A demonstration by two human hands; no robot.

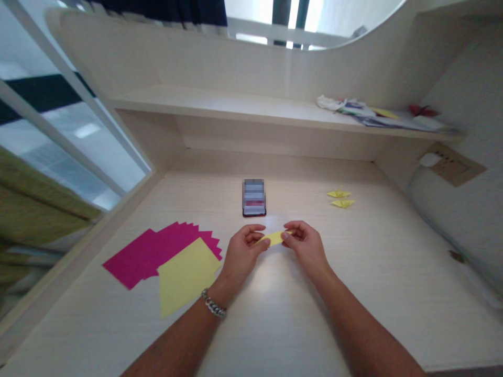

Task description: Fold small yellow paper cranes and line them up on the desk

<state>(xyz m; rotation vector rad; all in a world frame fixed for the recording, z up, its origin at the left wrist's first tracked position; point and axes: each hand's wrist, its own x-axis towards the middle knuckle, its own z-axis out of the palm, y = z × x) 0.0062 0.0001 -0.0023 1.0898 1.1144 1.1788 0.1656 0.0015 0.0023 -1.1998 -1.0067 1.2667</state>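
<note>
The head view is looking down on a pale, wood-grained desk (275,335), where two bare hands are meeting over a small, narrow strip of folded yellow paper (275,239). The left hand (242,250) is pinching the strip's left end between thumb and fingers, while the right hand (309,245) is gripping its right end the same way. The strip is lying between the two hands, near the middle of the desk (a chunky silver chain bracelet (214,305) is circling the left wrist). Just beyond them, a dark-edged rectangular phone (254,198) is resting with its screen lit and blurred. To the left, a fan of flat magenta paper sheets (168,250) is spreading out, and a flat pale-yellow paper sheet (188,280) is overlapping its near edge. Well apart on the right, two small, pointed yellow folded-paper figures (341,203) are sitting close together. Above, a long pale shelf (236,104) is running across the back.
</note>
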